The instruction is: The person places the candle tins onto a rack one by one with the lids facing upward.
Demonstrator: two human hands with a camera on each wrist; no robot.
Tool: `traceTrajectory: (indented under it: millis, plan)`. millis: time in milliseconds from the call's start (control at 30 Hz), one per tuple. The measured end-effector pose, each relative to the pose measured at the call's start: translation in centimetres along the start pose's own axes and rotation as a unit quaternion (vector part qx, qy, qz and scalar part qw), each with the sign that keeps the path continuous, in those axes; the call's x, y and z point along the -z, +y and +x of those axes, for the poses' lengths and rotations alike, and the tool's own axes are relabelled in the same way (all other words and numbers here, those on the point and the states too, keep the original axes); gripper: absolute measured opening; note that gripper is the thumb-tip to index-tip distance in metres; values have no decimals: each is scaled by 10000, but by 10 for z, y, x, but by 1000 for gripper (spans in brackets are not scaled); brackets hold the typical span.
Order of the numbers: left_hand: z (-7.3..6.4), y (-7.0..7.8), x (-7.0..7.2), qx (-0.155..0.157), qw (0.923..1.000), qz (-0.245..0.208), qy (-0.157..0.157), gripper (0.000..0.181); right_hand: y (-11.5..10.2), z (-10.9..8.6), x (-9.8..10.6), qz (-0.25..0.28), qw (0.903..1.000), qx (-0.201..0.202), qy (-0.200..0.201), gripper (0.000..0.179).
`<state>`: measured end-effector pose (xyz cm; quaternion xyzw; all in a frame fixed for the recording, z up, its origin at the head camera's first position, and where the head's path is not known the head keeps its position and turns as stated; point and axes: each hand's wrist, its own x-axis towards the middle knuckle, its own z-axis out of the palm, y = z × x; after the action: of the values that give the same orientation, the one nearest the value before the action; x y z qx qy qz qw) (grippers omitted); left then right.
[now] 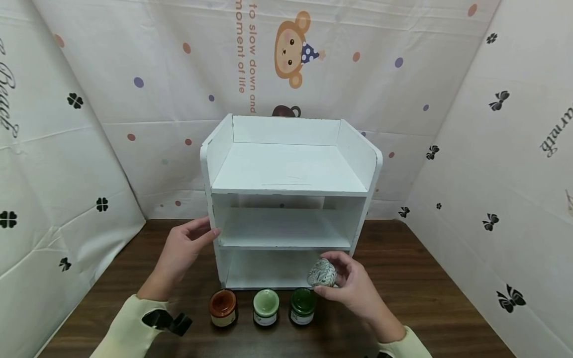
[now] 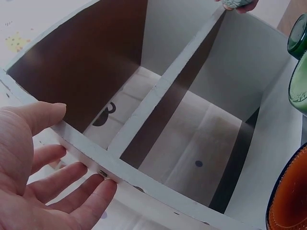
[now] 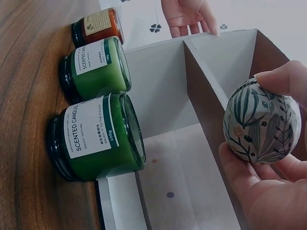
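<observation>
A white wooden shelf unit (image 1: pixel 286 169) stands on the table, with a tray-like top and two compartments below. My left hand (image 1: pixel 188 246) touches its left side panel, thumb at the front edge and fingers spread along the outer face. Between thumb and fingers, my right hand (image 1: pixel 353 286) holds a rounded, egg-shaped thing printed with leaves (image 3: pixel 261 122), in front of the lower compartment's right part. Before the shelf stand three jar candles: an amber one (image 1: pixel 223 308), a light green one (image 1: pixel 266 307) and a dark green one (image 1: pixel 302 306), closest to my right hand.
The dark brown wooden table (image 1: pixel 403 268) extends to both sides of the shelf. Printed white cloth (image 1: pixel 161 99) hangs behind and at either side. A black strap (image 1: pixel 166 322) is on my left sleeve.
</observation>
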<state>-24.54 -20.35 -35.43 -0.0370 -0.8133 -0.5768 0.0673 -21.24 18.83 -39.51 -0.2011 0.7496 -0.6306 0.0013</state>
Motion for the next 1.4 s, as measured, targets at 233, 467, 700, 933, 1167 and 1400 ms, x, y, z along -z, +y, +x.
traceTrajectory:
  millis: [233,467,700,933,1167,1400]
  plan:
    - [0,-1,0,-46,10000,48,26,64,-1,0,-2,157,9996,179,-143,66]
    - [2,-6,-2,-134,9999,-49,45,64,0,1,-2,161,9990,355,-214,65]
    - [3,-7,-2,-131,9999,-31,58,64,1,1,-2,18,9991,396,-144,63]
    - [2,-6,-2,-108,9999,-23,59,65,-1,1,-2,139,9989,375,-251,65]
    - [2,-6,-2,-77,10000,-23,54,65,-2,2,-2,188,9987,381,-272,67]
    - [1,-5,-2,-67,10000,-31,59,66,-3,3,-3,272,9982,440,-319,67]
